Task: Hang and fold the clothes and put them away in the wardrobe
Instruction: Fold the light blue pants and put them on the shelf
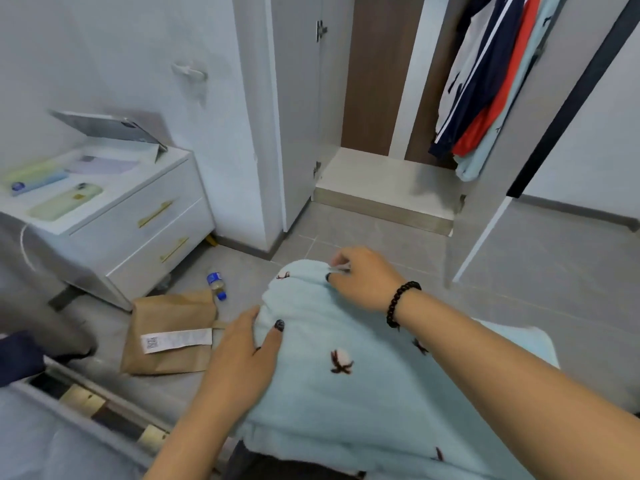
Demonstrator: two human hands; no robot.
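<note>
Here both hands, left (242, 351) and right (360, 277), grip the pale blue garment (346, 386); the parcel label (176, 340) is unreadable.

A white two-drawer nightstand (138, 216) with gold handles stands at nine o'clock against the wall. On its top an open laptop (110, 128) leans back, with pale green and lilac phone cases (65, 202) lying before it. On the grey tiled floor (381, 237) at seven o'clock lies a brown paper parcel (169, 334) bearing a white label; a small blue-capped bottle (217, 285) lies just beyond it.
</note>
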